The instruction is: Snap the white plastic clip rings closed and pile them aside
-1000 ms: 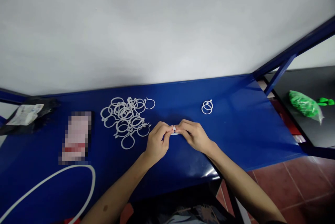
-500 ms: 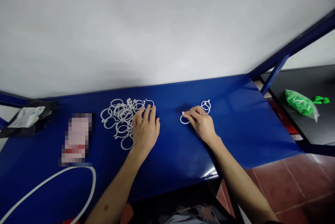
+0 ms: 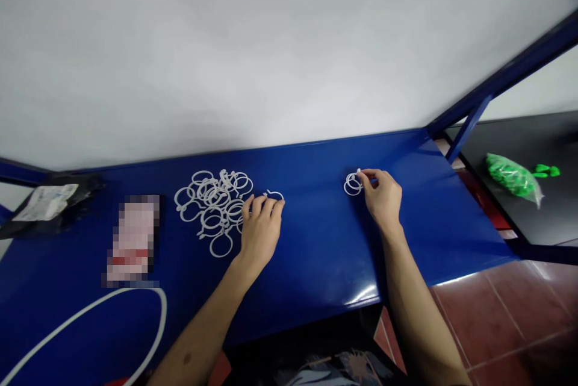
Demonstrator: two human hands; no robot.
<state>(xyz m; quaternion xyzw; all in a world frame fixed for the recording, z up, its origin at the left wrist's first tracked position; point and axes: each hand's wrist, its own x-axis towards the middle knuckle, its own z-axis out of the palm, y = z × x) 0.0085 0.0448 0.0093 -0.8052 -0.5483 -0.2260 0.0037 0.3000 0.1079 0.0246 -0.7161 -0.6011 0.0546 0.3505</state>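
On the blue table (image 3: pixel 316 241) lies a loose heap of several white plastic rings (image 3: pixel 212 202). My left hand (image 3: pixel 259 229) rests at the heap's right edge, fingertips curled onto a single open ring (image 3: pixel 274 195) that it drags clear. Farther right, my right hand (image 3: pixel 383 196) pinches a white ring against a small stack of closed rings (image 3: pixel 352 184).
A large white hoop (image 3: pixel 153 326) lies at the near left. A pixelated flat object (image 3: pixel 133 238) sits left of the heap, with a dark packet (image 3: pixel 49 202) at the far left. A green bag (image 3: pixel 512 178) lies on a black surface to the right. The table's front edge drops to red floor tiles.
My hands parted from the middle. The right hand carried a ring rightward to the small stack. The left hand went to the heap and drew one ring out to the right.
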